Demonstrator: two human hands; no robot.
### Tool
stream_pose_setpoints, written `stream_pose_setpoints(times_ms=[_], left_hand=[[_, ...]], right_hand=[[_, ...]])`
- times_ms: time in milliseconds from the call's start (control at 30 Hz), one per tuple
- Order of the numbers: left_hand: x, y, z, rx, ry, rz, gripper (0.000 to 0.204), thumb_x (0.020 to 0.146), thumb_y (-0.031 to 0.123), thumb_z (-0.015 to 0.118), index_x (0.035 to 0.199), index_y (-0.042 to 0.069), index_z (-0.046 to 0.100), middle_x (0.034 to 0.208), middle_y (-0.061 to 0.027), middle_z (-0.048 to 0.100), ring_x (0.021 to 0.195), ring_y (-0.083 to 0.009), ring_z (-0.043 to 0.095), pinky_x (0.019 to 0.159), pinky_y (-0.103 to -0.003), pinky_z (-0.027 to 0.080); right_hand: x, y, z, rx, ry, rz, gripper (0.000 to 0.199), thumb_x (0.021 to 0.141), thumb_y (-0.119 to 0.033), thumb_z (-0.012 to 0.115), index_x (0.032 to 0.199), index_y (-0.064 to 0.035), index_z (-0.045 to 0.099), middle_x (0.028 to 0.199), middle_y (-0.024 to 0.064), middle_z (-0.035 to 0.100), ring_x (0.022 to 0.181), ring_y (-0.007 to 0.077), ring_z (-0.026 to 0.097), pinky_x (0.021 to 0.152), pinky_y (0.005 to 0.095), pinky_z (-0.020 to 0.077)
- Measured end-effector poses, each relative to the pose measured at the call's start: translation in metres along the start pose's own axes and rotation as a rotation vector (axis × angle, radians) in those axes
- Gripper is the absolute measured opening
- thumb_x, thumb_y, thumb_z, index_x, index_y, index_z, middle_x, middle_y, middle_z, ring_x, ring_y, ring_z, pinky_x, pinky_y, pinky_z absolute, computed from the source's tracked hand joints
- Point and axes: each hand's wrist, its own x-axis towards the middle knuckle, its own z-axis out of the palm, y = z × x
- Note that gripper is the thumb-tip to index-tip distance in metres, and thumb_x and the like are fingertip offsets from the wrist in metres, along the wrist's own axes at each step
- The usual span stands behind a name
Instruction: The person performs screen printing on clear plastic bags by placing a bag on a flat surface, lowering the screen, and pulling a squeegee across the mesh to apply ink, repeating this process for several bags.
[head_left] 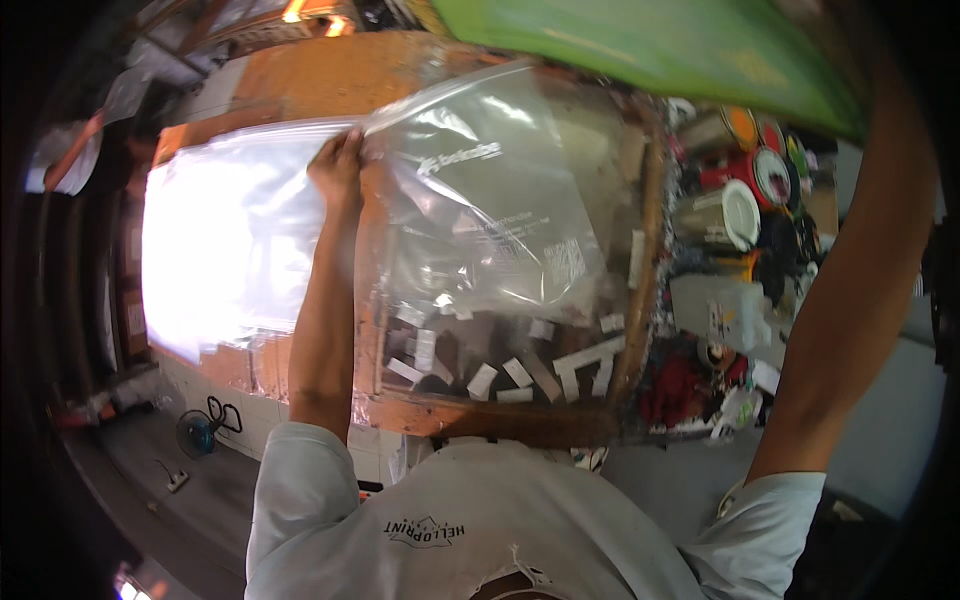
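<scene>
My left hand [338,168] pinches the top edge of a large clear plastic bag [490,210] and holds it up in front of me. Through the bag I see a wooden frame [500,420] with several strips of white tape [515,372] stuck inside it. My right arm reaches up on the right side. My right hand [858,50], blurred at the top edge, grips the right end of a green sheet [640,40] held overhead.
Paint cans [740,210] with coloured lids and cluttered rags [675,385] crowd the surface right of the frame. A bright, glaring plastic sheet [220,250] spreads to the left. A small blue fan [198,432] and a cable lie on the floor lower left.
</scene>
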Motion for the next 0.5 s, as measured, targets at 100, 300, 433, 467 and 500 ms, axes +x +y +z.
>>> stream_pose_setpoints(times_ms=[100, 300, 433, 467, 500], left_hand=[[0.018, -0.01, -0.105, -0.121, 0.195, 0.042, 0.034, 0.099, 0.01, 0.069, 0.12, -0.016, 0.063, 0.104, -0.0244, 0.072, 0.091, -0.0334, 0.076, 0.079, -0.038, 0.065], [0.069, 0.024, -0.292, 0.094, 0.483, 0.173, 0.047, 0.104, 0.023, 0.062, 0.135, -0.012, 0.058, 0.114, -0.0238, 0.072, 0.103, -0.0393, 0.074, 0.086, -0.044, 0.063], [0.041, 0.025, -0.357, 1.055, 0.538, 0.184, 0.064, 0.108, 0.045, 0.047, 0.153, -0.001, 0.045, 0.151, -0.0272, 0.048, 0.144, -0.0498, 0.038, 0.112, -0.07, 0.032], [0.023, 0.015, -0.355, 1.218, 0.464, -0.001, 0.067, 0.108, 0.049, 0.041, 0.158, 0.004, 0.04, 0.161, -0.0271, 0.037, 0.153, -0.0517, 0.022, 0.117, -0.076, 0.019], [0.0, 0.004, -0.35, 1.313, 0.436, 0.018, 0.067, 0.109, 0.049, 0.038, 0.16, 0.005, 0.036, 0.165, -0.0276, 0.029, 0.154, -0.0528, 0.017, 0.116, -0.078, 0.013]], right_hand=[[0.002, 0.002, -0.011, -0.005, 0.039, 0.002, 0.052, 0.099, -0.049, 0.065, 0.115, -0.0004, 0.072, 0.104, 0.0126, 0.07, 0.097, 0.0212, 0.064, 0.09, 0.0354, 0.0489], [0.002, 0.02, -0.016, 0.107, 0.024, 0.303, 0.065, 0.096, -0.053, 0.07, 0.134, -0.0003, 0.067, 0.133, 0.0176, 0.066, 0.123, 0.0275, 0.062, 0.11, 0.0374, 0.042], [-0.008, 0.021, -0.009, 0.105, 0.036, 0.249, 0.062, 0.097, -0.05, 0.07, 0.133, 0.0, 0.067, 0.133, 0.0175, 0.067, 0.124, 0.027, 0.061, 0.111, 0.038, 0.0414], [-0.01, 0.02, -0.009, 0.067, 0.063, 0.26, 0.062, 0.097, -0.05, 0.07, 0.133, 0.0, 0.067, 0.132, 0.0176, 0.067, 0.125, 0.0269, 0.061, 0.111, 0.0381, 0.0413], [-0.011, 0.018, -0.008, 0.061, 0.051, 0.247, 0.061, 0.098, -0.049, 0.07, 0.134, -0.0005, 0.067, 0.134, 0.0177, 0.066, 0.126, 0.0264, 0.06, 0.112, 0.0384, 0.0411]])
